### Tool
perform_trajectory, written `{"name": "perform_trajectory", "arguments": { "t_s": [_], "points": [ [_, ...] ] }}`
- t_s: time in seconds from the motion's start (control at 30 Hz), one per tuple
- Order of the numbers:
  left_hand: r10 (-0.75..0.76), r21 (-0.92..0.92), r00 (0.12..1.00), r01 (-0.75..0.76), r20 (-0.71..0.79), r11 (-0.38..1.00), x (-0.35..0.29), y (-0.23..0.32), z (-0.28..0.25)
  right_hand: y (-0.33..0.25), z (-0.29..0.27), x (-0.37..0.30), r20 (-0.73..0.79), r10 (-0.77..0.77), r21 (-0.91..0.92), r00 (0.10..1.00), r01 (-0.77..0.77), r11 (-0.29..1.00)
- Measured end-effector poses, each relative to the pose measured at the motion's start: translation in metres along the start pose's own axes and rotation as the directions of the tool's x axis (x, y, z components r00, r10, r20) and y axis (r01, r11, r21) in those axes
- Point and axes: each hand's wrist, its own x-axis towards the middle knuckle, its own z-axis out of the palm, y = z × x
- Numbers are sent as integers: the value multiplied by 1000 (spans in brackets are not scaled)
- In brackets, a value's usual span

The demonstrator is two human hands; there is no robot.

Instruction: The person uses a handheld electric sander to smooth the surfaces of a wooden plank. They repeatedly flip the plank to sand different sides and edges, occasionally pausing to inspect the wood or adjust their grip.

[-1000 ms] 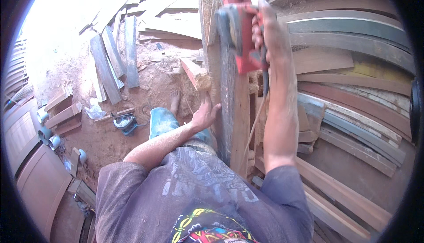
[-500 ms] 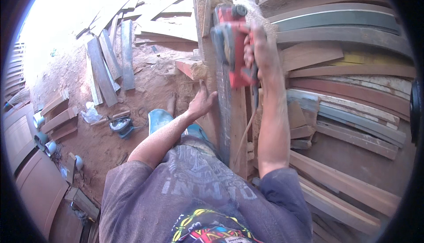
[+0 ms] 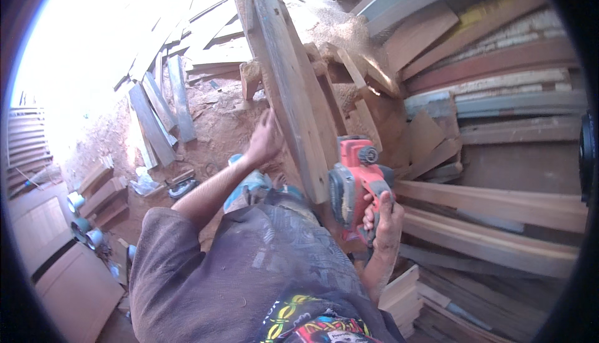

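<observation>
My right hand [image 3: 382, 221] is wrapped round the handle of a red electric hand planer [image 3: 362, 187]. The planer is beside the near end of a long wooden plank [image 3: 290, 87], off its top face. That plank has a dark, weathered strip along its length and lighter bare wood beside it. My left hand [image 3: 266, 138] is at the plank's left edge, fingers pointing forward and holding nothing; whether they touch the wood is hard to see.
Stacked boards [image 3: 486, 103] fill the right side, with long beams [image 3: 493, 202] nearer me. Loose planks [image 3: 151, 125] lie on the dusty ground at left. Brown panels [image 3: 78, 287] are at the lower left. Wooden supports [image 3: 251, 75] show beside the plank.
My right hand has brought the planer back from the plank's far part to its near right end, off the wood. The whole view has turned, so the plank now slants left.
</observation>
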Motion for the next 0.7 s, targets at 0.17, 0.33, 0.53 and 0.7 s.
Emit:
{"name": "perform_trajectory", "arguments": {
  "t_s": [0.17, 0.33, 0.53, 0.7],
  "points": [
    [-37, 87, 951, 10, 306, 996, -110, 88, 23, 61, -52, -34, -155, 27, 22, 988, -24, 999],
    [-116, -49, 989, 121, 89, 991, -121, 129, 54, 105, -89, -38, -154, 37, 12, 987, -35, 999],
    [-105, -25, 992, 104, -75, 994, -120, 126, 55, 121, -91, -32, -82, 73, -13, 994, -74, 997],
    [-137, -241, 989, 118, -63, 963, -108, 142, 5, 139, -79, -16, 15, 14, -38, 1000, -13, 999]
  ]
}}
